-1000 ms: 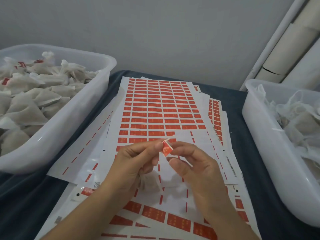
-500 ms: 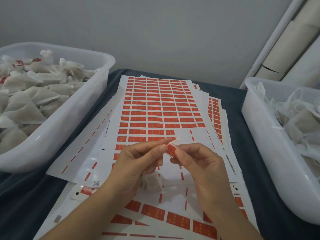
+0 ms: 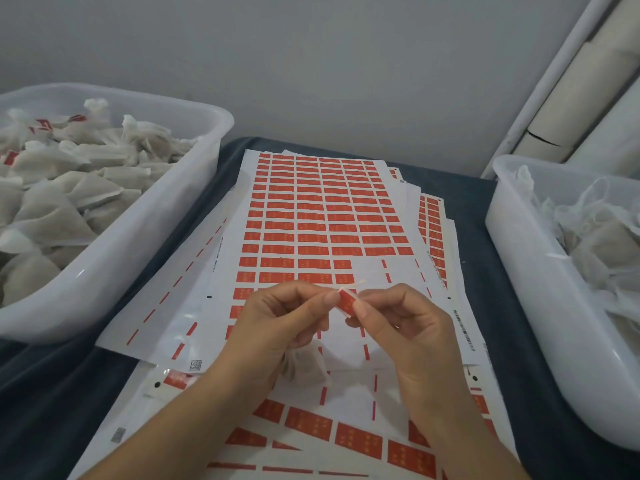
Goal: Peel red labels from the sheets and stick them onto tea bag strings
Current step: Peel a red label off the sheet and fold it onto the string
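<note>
Head view: both hands meet over the near middle of the table, above the top label sheet [image 3: 322, 216]. The left hand [image 3: 277, 327] and the right hand [image 3: 408, 327] each pinch one red label [image 3: 346, 302] between thumb and fingertip, folded around a pale tea bag string [image 3: 355, 285] whose end pokes out towards the far side. The tea bag [image 3: 304, 367] hangs below the left palm, partly hidden. A left tub [image 3: 114, 271] holds a heap of bags, some already tagged red; a right tub [image 3: 519, 271] holds more bags. The label looks thin, light and floppy, tacky on one face, so it will likely crease or stick crooked; best held by its edges, pressed flat from the fold outward. The string is limp and easily slips free
</note>
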Demonstrator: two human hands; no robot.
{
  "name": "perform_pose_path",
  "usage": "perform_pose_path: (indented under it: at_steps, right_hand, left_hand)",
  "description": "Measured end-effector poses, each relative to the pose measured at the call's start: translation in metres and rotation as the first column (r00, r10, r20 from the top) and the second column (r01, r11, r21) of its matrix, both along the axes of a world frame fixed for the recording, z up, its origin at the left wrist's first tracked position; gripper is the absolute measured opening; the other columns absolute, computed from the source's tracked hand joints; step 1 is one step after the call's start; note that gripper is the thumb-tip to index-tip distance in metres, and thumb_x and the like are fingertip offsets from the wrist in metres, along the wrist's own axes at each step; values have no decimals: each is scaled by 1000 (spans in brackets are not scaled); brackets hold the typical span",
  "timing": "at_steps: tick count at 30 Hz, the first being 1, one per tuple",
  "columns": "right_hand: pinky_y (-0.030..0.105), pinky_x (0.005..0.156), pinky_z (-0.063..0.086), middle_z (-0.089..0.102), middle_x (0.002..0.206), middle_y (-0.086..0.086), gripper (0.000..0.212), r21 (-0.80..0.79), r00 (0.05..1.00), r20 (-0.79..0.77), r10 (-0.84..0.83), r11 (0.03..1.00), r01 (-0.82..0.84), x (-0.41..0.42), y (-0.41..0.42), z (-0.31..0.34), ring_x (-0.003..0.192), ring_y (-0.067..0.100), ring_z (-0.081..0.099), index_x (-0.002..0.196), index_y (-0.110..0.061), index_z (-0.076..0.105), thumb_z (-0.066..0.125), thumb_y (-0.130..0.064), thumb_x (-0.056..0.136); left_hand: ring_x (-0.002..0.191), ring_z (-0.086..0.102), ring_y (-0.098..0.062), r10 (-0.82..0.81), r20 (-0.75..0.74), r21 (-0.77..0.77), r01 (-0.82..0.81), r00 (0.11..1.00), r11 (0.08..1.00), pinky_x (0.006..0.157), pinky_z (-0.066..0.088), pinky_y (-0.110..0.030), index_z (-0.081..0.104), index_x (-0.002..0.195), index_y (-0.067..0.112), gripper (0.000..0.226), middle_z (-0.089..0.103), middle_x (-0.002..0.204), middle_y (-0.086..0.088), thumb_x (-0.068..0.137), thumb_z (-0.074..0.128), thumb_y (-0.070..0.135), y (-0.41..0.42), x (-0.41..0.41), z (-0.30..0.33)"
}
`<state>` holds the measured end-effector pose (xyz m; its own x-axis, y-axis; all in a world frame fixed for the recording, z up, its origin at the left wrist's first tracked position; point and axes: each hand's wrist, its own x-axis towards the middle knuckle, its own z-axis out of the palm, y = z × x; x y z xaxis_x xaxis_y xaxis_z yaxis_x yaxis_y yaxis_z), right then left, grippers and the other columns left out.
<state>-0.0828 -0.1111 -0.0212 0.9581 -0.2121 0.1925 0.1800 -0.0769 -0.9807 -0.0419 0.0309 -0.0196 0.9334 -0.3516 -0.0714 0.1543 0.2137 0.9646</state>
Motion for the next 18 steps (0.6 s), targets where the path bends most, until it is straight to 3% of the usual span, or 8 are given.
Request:
perform_pose_path:
  at_steps: [6,11,15,18]
  right_hand:
    - [9,62,51,71,74,-13,12,-9,1000,6,-19,1000,19,-2,2,-4,71,6,69,74,-18,63,65,-26,65]
    - [11,60,51,72,76,-11,29,51,999,-36,-25,998,27,0,0,-5,70,9,70,81,-12,50,67,-25,63]
    - [13,68,53,70,83,-15,34,-130,999,24,-37,991,40,0,-2,-7,76,8,70,87,-22,45,69,-31,64]
    - [17,72,54,70,85,-13,34,-183,999,51,8,983,1,-1,1,-12,77,10,69,94,-25,47,67,-33,68]
  left_hand:
    - [46,46,-2,14,46,34,-16,999,999,47,41,-12,72,62,22,27,56,51,5,51,67,46,-1,-1,-3]
    - [55,56,1,21,173,100,-39,985,994,52,44,-10,69,67,24,25,62,60,12,59,63,47,-4,-3,-6]
    - [72,60,-3,7,405,307,-143,914,941,62,46,-6,63,75,34,18,64,75,19,67,58,49,-2,-2,-9]
    - [72,61,-3,41,393,315,-176,919,933,61,46,-7,64,72,32,14,65,74,16,70,56,43,-4,-7,-9]
